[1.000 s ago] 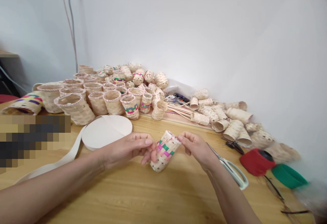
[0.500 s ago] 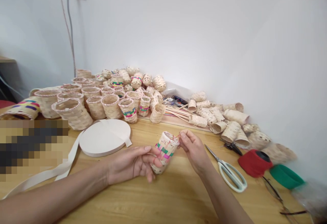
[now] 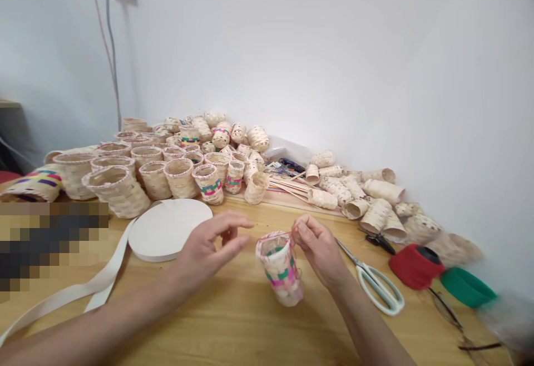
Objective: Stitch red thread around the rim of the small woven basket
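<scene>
A small woven basket (image 3: 281,268) with pink and green bands hangs nearly upright just above the wooden table (image 3: 233,327). My right hand (image 3: 319,252) pinches its rim, where a red thread runs along the edge. My left hand (image 3: 211,249) hovers to the left of the basket with fingers spread and nothing in it, a short gap away from the basket.
A crowd of finished woven baskets (image 3: 175,157) fills the back left. Plain woven tubes (image 3: 371,199) lie at the back right. A roll of white tape (image 3: 167,230), white-handled scissors (image 3: 375,285), a red spool (image 3: 417,266) and a green spool (image 3: 467,288) lie nearby.
My left hand has let go of the basket and opened. The basket has swung from tilted to nearly upright, held by my right hand alone.
</scene>
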The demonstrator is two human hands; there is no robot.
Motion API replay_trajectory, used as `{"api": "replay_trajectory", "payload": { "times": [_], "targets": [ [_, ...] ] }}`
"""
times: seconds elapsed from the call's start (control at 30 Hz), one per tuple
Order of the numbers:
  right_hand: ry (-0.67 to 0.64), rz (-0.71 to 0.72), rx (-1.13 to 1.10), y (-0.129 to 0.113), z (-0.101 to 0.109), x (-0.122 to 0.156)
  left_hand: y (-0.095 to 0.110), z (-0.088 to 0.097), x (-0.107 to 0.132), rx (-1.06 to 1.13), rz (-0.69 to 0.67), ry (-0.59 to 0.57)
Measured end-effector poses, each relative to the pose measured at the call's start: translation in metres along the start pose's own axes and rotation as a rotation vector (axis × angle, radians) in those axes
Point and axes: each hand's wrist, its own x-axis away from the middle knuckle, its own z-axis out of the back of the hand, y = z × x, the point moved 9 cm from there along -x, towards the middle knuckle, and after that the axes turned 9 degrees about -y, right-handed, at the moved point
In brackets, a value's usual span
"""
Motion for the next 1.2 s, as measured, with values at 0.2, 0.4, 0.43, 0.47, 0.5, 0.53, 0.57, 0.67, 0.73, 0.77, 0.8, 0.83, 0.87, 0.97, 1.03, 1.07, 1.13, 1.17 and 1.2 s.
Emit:
{"api": "replay_trajectory", "payload": {
  "times": [0.2,0.4,0.43,0.47,0.5,0.53,0.57,0.67,0.73,0.77,0.8,0.83,0.87,0.97,1.03,1.07,1.13,1.17,1.2],
  "targets": [
    [-0.021,-0.066,0.026,0.004,-0.019,0.002,0.018,-0.036,0.013,-0.190,-0.125,-0.239],
    [0.004,-0.060,-0.019,0.005,-0.028,0.002,0.030,-0.037,0.017,-0.337,-0.214,-0.229],
    [0.007,-0.057,-0.029,0.005,-0.028,0.001,0.032,-0.036,0.016,-0.360,-0.236,-0.225],
    [0.013,-0.053,-0.038,0.006,-0.028,0.001,0.035,-0.034,0.016,-0.389,-0.262,-0.216],
    [0.021,-0.047,-0.044,0.006,-0.027,0.001,0.036,-0.033,0.015,-0.425,-0.289,-0.200],
    [0.030,-0.040,-0.047,0.006,-0.026,0.001,0.038,-0.030,0.014,-0.465,-0.311,-0.181],
    [0.033,-0.036,-0.049,0.006,-0.025,0.001,0.038,-0.028,0.013,-0.508,-0.327,-0.161],
    [0.026,-0.042,-0.066,0.007,-0.025,0.000,0.038,-0.025,0.011,-0.585,-0.353,-0.127],
    [0.013,-0.051,-0.076,0.008,-0.026,0.000,0.035,-0.024,0.010,-0.570,-0.330,-0.131],
    [0.008,-0.052,-0.078,0.008,-0.027,0.001,0.031,-0.025,0.010,-0.546,-0.291,-0.149],
    [0.003,-0.051,-0.077,0.008,-0.028,0.001,0.026,-0.027,0.009,-0.513,-0.235,-0.177],
    [-0.006,-0.049,-0.074,0.008,-0.030,0.001,0.020,-0.029,0.008,-0.472,-0.166,-0.208],
    [-0.017,-0.047,-0.066,0.008,-0.031,0.002,0.014,-0.031,0.007,-0.425,-0.094,-0.237],
    [-0.054,-0.052,0.016,0.004,-0.035,0.004,0.003,-0.031,0.006,-0.228,0.055,-0.257],
    [-0.058,-0.057,0.130,-0.001,-0.035,0.005,0.001,-0.032,0.005,-0.069,0.098,-0.265],
    [-0.046,-0.053,0.206,-0.005,-0.033,0.006,-0.001,-0.033,0.004,0.006,0.119,-0.279],
    [0.002,-0.021,0.394,-0.017,-0.029,0.007,-0.005,-0.037,0.005,0.125,0.172,-0.338],
    [0.031,0.008,0.510,-0.024,-0.027,0.008,-0.008,-0.040,0.006,0.174,0.201,-0.371],
    [0.055,0.045,0.639,-0.031,-0.027,0.009,-0.010,-0.042,0.007,0.219,0.224,-0.400]
  ]
}}
